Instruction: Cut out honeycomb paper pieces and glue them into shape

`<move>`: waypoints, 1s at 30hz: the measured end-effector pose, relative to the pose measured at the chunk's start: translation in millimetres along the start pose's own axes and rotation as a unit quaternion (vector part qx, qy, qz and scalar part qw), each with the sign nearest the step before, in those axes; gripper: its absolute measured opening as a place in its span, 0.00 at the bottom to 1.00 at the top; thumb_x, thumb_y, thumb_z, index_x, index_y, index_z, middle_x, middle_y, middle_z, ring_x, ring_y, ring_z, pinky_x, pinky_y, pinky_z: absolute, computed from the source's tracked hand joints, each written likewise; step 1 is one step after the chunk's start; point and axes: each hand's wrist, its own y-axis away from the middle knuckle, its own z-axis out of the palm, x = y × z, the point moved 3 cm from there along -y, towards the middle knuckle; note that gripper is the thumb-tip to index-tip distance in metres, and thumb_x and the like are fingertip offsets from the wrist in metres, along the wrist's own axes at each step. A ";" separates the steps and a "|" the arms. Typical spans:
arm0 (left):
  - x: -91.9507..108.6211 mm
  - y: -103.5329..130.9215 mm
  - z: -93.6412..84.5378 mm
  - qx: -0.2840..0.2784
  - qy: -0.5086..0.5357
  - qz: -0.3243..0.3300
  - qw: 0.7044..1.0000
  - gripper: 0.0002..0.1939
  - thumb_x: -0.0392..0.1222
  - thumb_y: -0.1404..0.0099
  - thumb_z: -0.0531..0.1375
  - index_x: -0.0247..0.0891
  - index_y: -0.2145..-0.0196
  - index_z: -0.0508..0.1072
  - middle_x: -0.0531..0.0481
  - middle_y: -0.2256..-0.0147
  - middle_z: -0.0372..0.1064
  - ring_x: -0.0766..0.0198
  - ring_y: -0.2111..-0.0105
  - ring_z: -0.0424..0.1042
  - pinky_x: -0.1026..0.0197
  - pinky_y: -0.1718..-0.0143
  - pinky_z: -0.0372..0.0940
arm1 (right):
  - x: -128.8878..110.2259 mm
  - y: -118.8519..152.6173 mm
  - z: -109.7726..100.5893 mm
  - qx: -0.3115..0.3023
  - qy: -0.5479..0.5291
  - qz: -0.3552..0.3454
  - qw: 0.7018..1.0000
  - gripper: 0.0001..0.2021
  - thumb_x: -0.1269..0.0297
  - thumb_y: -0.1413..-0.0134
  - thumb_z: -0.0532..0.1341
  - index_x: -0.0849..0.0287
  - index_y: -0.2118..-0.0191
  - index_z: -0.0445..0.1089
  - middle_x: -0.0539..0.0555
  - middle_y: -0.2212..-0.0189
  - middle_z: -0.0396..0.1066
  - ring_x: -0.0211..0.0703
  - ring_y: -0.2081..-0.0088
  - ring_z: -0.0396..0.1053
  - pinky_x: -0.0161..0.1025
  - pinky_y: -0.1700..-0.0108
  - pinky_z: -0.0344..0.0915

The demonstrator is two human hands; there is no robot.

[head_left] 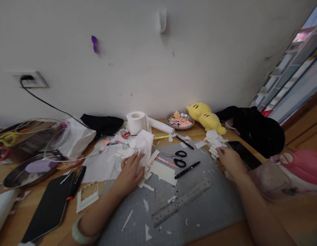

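Note:
On the left side of the grey cutting mat point(212, 205), my left hand point(131, 171) rests with its fingers stretched out over white paper point(144, 143) and cut card pieces point(162, 172). At the mat's far right corner my right hand point(229, 160) has its fingers closed at a crumpled white tissue point(213, 141); the fingertips are partly hidden. Between the hands lie black-handled scissors point(180, 159), a black pen point(187, 170) and a pink stick point(168, 162). Nearer me is a metal ruler point(181, 203) among paper scraps.
Behind stand a paper roll point(136, 123), a metal dish point(180, 126) of orange cutouts and a yellow plush toy point(206, 116). On the left are a black tablet point(49, 205) and a metal plate point(15, 179). A phone point(244, 155) and a pink bag point(299, 171) sit right.

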 end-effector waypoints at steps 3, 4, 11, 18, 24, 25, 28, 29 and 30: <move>-0.5 -0.1 0.6 -0.004 0.001 0.001 1.000 0.21 0.41 0.36 0.48 0.36 0.47 0.64 0.36 0.47 0.64 0.51 0.46 0.62 0.46 0.47 0.55 | 10.2 -4.8 -9.0 0.070 -0.056 0.040 0.995 0.15 0.60 0.48 0.52 0.62 0.69 0.73 0.62 0.70 0.75 0.50 0.68 0.71 0.40 0.66 0.62; -0.5 -0.2 0.7 -0.006 0.002 0.001 1.000 0.21 0.41 0.36 0.47 0.36 0.47 0.64 0.35 0.47 0.64 0.51 0.46 0.62 0.46 0.47 0.55 | 12.3 -6.1 -10.7 0.092 -0.078 0.049 0.992 0.16 0.58 0.48 0.52 0.63 0.68 0.73 0.61 0.70 0.75 0.49 0.68 0.70 0.39 0.67 0.63; 0.3 0.1 -0.1 -0.022 0.008 0.005 1.000 0.21 0.42 0.36 0.47 0.36 0.46 0.63 0.36 0.47 0.63 0.51 0.46 0.62 0.46 0.47 0.55 | 17.4 -8.7 -11.0 0.181 -0.186 0.064 0.964 0.26 0.46 0.50 0.50 0.65 0.67 0.73 0.53 0.81 0.69 0.40 0.81 0.62 0.36 0.78 0.60; 0.0 0.5 1.4 -0.026 0.010 0.001 1.000 0.21 0.42 0.36 0.46 0.35 0.46 0.63 0.35 0.47 0.63 0.51 0.46 0.62 0.45 0.47 0.55 | 13.8 -2.9 -21.9 0.248 -0.156 0.005 0.956 0.16 0.53 0.51 0.54 0.61 0.71 0.71 0.62 0.68 0.74 0.54 0.63 0.69 0.49 0.55 0.63; -0.1 -0.6 1.1 -0.029 0.013 -0.002 0.999 0.22 0.42 0.36 0.47 0.36 0.46 0.63 0.36 0.48 0.64 0.51 0.46 0.62 0.46 0.47 0.55 | 4.3 7.7 -25.2 0.314 -0.161 -0.013 0.936 0.20 0.57 0.43 0.48 0.64 0.52 0.66 0.65 0.56 0.72 0.51 0.58 0.70 0.48 0.55 0.65; -0.2 -0.6 1.1 -0.029 0.013 -0.002 0.999 0.22 0.42 0.36 0.47 0.36 0.46 0.63 0.36 0.48 0.64 0.51 0.46 0.62 0.45 0.47 0.55 | 3.1 7.7 -23.2 0.302 -0.166 -0.021 0.939 0.20 0.58 0.43 0.48 0.64 0.52 0.67 0.64 0.57 0.72 0.49 0.61 0.71 0.46 0.58 0.67; -0.5 -0.4 1.6 -0.029 0.013 -0.003 1.000 0.22 0.41 0.36 0.47 0.35 0.46 0.63 0.35 0.47 0.63 0.51 0.46 0.61 0.45 0.47 0.55 | 1.8 4.1 -14.6 0.236 -0.162 -0.049 0.957 0.18 0.61 0.44 0.47 0.62 0.59 0.71 0.61 0.60 0.74 0.47 0.66 0.73 0.43 0.62 0.69; -0.7 -0.3 1.9 -0.028 0.013 -0.004 1.000 0.22 0.41 0.36 0.47 0.35 0.46 0.63 0.35 0.47 0.63 0.51 0.45 0.61 0.45 0.47 0.54 | 2.0 2.3 -11.4 0.214 -0.153 -0.056 0.963 0.18 0.62 0.46 0.47 0.62 0.60 0.72 0.61 0.59 0.74 0.48 0.64 0.73 0.44 0.60 0.68; -0.8 -0.2 2.2 -0.028 0.013 -0.004 0.999 0.22 0.41 0.36 0.47 0.34 0.46 0.62 0.35 0.47 0.63 0.50 0.45 0.61 0.44 0.47 0.54 | 2.3 0.6 -8.0 0.193 -0.142 -0.060 0.969 0.18 0.64 0.47 0.47 0.62 0.60 0.72 0.62 0.58 0.73 0.49 0.59 0.72 0.46 0.55 0.67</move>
